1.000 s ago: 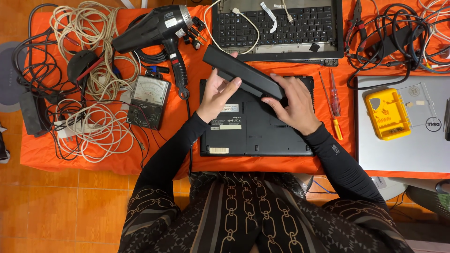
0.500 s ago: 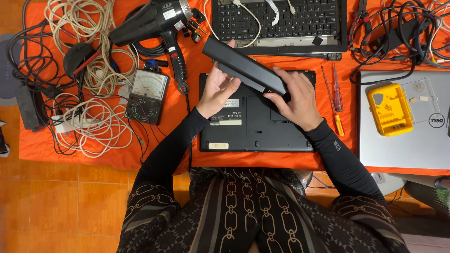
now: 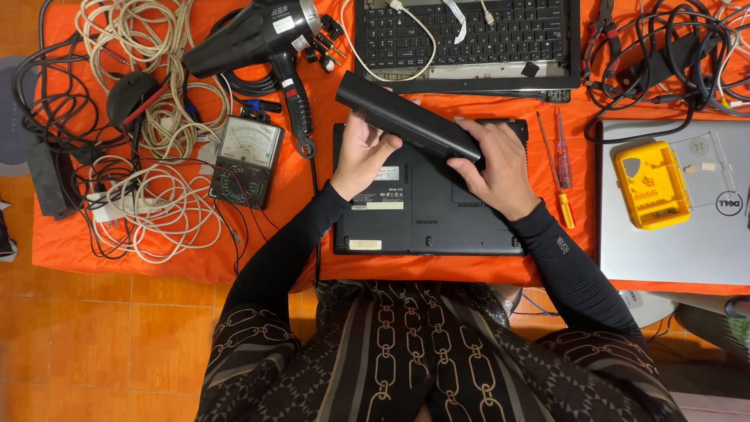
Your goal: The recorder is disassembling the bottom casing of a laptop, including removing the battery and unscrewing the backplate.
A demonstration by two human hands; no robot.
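A long black laptop battery [image 3: 406,125] is held tilted above an upturned black laptop [image 3: 426,207] that lies on the orange cloth [image 3: 297,195]. My left hand [image 3: 363,148] grips the battery from below near its left half. My right hand [image 3: 496,164] holds its right end, fingers wrapped over the edge. The battery's left tip points toward the far left, over the cloth.
A black hot-air gun [image 3: 258,35] and an analog multimeter [image 3: 246,160] lie left among coiled cables [image 3: 144,203]. A bare laptop keyboard deck [image 3: 469,39] lies behind. Two screwdrivers [image 3: 558,168], a yellow parts box [image 3: 652,184] and a silver laptop [image 3: 680,234] are right.
The battery stays in both hands, held at much the same tilt over the laptop; the hands and laptop have barely shifted in view.
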